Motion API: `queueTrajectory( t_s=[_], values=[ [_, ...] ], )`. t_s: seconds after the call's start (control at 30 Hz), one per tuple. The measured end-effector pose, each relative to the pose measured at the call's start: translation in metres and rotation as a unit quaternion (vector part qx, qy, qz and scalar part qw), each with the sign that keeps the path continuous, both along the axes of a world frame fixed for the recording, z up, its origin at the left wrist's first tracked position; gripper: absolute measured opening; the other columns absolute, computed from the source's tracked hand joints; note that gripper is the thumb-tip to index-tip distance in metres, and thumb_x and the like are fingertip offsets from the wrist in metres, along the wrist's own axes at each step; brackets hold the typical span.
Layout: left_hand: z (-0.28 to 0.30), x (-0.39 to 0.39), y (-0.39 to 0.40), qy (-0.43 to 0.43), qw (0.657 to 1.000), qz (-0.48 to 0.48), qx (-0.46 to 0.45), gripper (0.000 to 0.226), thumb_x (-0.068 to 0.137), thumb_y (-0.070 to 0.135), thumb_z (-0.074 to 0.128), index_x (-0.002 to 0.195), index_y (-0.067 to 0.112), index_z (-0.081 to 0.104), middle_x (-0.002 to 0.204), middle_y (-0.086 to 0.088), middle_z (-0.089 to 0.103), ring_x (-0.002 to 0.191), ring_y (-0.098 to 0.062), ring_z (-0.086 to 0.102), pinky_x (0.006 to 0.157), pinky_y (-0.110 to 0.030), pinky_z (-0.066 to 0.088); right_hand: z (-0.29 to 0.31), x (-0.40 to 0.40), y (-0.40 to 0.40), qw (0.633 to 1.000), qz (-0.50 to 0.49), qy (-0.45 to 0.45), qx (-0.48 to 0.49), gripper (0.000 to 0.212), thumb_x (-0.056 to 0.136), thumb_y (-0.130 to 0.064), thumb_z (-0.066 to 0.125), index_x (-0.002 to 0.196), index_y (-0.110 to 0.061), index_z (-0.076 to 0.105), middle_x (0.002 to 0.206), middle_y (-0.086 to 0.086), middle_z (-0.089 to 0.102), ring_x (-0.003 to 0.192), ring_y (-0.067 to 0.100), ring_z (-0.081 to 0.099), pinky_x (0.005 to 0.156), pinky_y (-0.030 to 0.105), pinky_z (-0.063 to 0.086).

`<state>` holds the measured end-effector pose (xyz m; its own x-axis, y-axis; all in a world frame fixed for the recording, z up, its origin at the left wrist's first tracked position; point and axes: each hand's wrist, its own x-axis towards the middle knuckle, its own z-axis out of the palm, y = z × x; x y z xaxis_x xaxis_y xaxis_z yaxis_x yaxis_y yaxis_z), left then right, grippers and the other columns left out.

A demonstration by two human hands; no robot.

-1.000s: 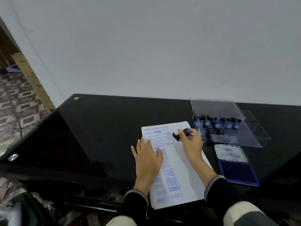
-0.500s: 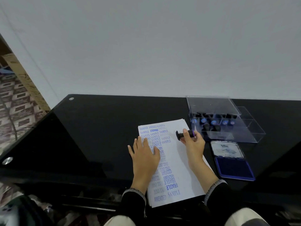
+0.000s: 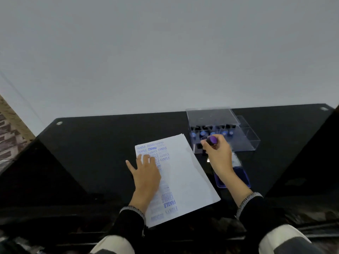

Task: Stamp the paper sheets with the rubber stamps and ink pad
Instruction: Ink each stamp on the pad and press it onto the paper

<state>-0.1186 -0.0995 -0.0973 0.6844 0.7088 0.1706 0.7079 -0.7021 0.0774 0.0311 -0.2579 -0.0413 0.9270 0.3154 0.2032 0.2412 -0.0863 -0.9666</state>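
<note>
paper sheets (image 3: 185,173): stacked on black glass table (image 3: 91,153), blue stamp marks down the left side. left hand (image 3: 145,174) flat on them, fingers spread. right hand (image 3: 218,154) grips rubber stamp (image 3: 211,140) above ink pad (image 3: 244,177), near clear stamp box (image 3: 244,138).

The white paper sheets (image 3: 185,173) lay stacked and skewed on the black table, blue SAMPLE and FRAGILE stamps down their left side. Right of the sheets a rubber stamp (image 3: 212,140) with a purple cap stood gripped above the open blue ink pad (image 3: 244,177). Beyond the pad sat a clear box (image 3: 245,136) of more stamps.
</note>
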Motion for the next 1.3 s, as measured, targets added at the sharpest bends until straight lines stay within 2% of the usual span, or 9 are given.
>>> queueTrajectory(
  t_s=[0.13,0.27,0.5,0.63,0.73,0.87,1.07,1.2,1.3],
  values=[
    [0.008,0.034,-0.023,-0.087,0.993,-0.029,-0.076,0.042,0.091,0.009,0.046,0.131,0.022,0.048,0.141,0.003,0.038,0.132,-0.022,0.036,0.113,-0.056,0.017,0.005,0.025,-0.033,0.999,-0.042,0.016,0.005,0.015,0.085,-0.025,0.069,0.091,-0.022,0.056,0.091,0.009,0.063,0.088,0.027,0.065,0.082,0.042,0.055],
    [0.009,0.064,-0.049,-0.276,0.923,-0.151,-0.221,0.041,0.095,0.012,0.050,0.136,0.012,0.045,0.139,-0.002,0.045,0.126,-0.020,0.044,0.103,-0.024,0.029,0.002,0.038,-0.056,0.998,-0.027,0.057,0.020,0.015,0.089,-0.020,0.063,0.103,-0.015,0.059,0.096,0.006,0.067,0.090,0.021,0.068,0.090,0.046,0.053],
    [-0.009,0.088,-0.054,-0.245,0.920,-0.241,-0.189,0.058,0.096,0.021,0.052,0.148,0.028,0.030,0.149,0.003,0.037,0.132,-0.016,0.039,0.110,-0.040,0.037,0.000,0.045,-0.063,0.999,-0.004,0.033,0.005,0.025,0.090,-0.019,0.061,0.108,-0.030,0.047,0.093,0.009,0.067,0.090,0.026,0.067,0.087,0.046,0.053],
    [-0.012,0.087,-0.056,-0.245,0.926,-0.236,-0.166,0.065,0.093,0.020,0.055,0.149,0.033,0.024,0.146,0.003,0.041,0.128,-0.016,0.045,0.105,-0.037,0.042,0.007,0.056,-0.044,1.000,0.016,0.014,0.000,0.024,0.090,-0.020,0.061,0.100,-0.034,0.044,0.090,0.007,0.067,0.082,0.017,0.070,0.080,0.041,0.056],
    [-0.012,0.089,-0.057,-0.241,0.933,-0.203,-0.176,0.074,0.091,0.024,0.058,0.153,0.026,0.018,0.147,0.002,0.042,0.126,-0.016,0.048,0.105,-0.031,0.040,0.012,0.068,-0.020,0.998,0.041,0.002,-0.044,0.023,0.091,-0.023,0.061,0.104,-0.030,0.042,0.099,0.011,0.064,0.082,0.019,0.068,0.064,0.021,0.053],
    [-0.014,0.090,-0.056,-0.237,0.936,-0.174,-0.196,0.074,0.092,0.029,0.056,0.153,0.023,0.015,0.153,0.004,0.033,0.135,-0.014,0.039,0.111,-0.029,0.032,0.010,0.079,0.014,0.991,0.082,-0.017,-0.100,0.020,0.092,-0.025,0.061,0.097,-0.024,0.042,0.090,0.006,0.061,0.074,0.021,0.060,0.058,0.027,0.048],
    [-0.013,0.091,-0.055,-0.230,0.937,-0.187,-0.186,0.067,0.093,0.031,0.052,0.152,0.026,0.020,0.151,0.009,0.033,0.135,-0.008,0.034,0.113,-0.026,0.027,-0.003,0.093,0.040,0.925,0.141,-0.099,-0.339,0.025,0.090,-0.041,0.059,0.091,-0.022,0.042,0.077,-0.008,0.052,0.081,0.022,0.053,0.083,0.039,0.042],
    [-0.013,0.090,-0.054,-0.231,0.937,-0.186,-0.184,0.067,0.092,0.031,0.052,0.151,0.028,0.021,0.147,0.010,0.037,0.131,-0.008,0.036,0.111,-0.026,0.029,-0.004,0.094,0.042,0.915,0.142,-0.111,-0.360,0.016,0.094,-0.039,0.052,0.095,-0.026,0.060,0.091,0.003,0.064,0.093,0.026,0.058,0.078,0.037,0.048],
    [-0.013,0.089,-0.054,-0.227,0.938,-0.187,-0.184,0.067,0.092,0.031,0.051,0.152,0.030,0.019,0.141,0.011,0.042,0.124,-0.007,0.040,0.108,-0.025,0.031,-0.007,0.093,0.044,0.890,0.147,-0.131,-0.412,0.027,0.098,-0.032,0.046,0.112,-0.024,0.068,0.103,0.007,0.067,0.099,0.028,0.057,0.074,0.035,0.049]
  ],
)
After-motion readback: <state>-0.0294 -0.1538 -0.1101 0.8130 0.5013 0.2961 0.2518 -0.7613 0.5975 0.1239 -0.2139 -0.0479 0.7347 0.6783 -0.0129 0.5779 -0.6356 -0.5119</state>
